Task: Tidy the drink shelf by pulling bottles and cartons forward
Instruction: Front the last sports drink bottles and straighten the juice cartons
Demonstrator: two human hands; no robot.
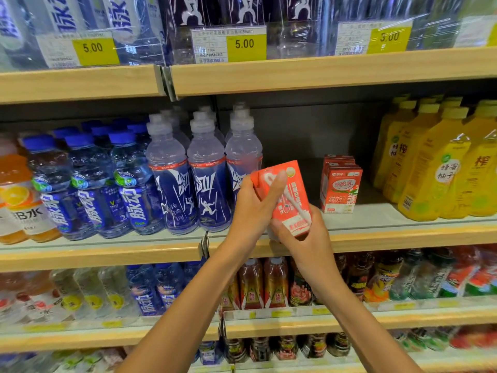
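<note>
Left hand point(255, 204) and right hand point(305, 239) are both gripping the tilted red carton point(293, 195) above the shelf edge point(403, 234), mid-placement; next it probably needs standing upright beside the shelved cartons point(340, 189).

Middle shelf point(403, 232): pale grey board with a light wooden front edge, across the centre of the frame.
Far left: orange drink bottles point(16, 197), white labels, at the front.
Left of centre: clear bottles with blue caps point(88, 184), in rows running back.
Centre: taller clear bottles with dark blue labels point(207, 179), three across the front.
Right of centre: small red-and-white cartons point(340, 187), upright, set back from the edge, bare board to their left.
Far right: yellow juice bottles point(435, 168), in rows.
</note>
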